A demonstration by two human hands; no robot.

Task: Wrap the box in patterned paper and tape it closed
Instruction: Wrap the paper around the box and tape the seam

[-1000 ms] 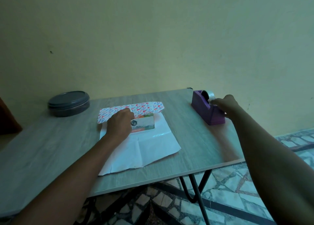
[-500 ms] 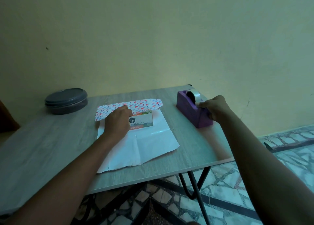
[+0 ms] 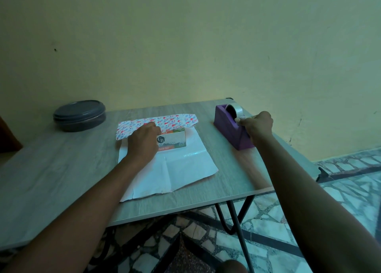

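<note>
One tea box (image 3: 174,141) on white-backed patterned paper (image 3: 165,122), left grip (image 3: 143,142) pressing it, right grip (image 3: 256,125) pinching tape (image 3: 241,119).

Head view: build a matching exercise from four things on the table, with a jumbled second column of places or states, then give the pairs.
Things:
1. tea box
2. tape dispenser
3. round lidded tin
4. wrapping paper

Places or states:
A. far left of the table
B. spread white side up, far edge folded over
C. held down by the left hand
D. at the right hand

Pairs: 1-C, 2-D, 3-A, 4-B
</note>
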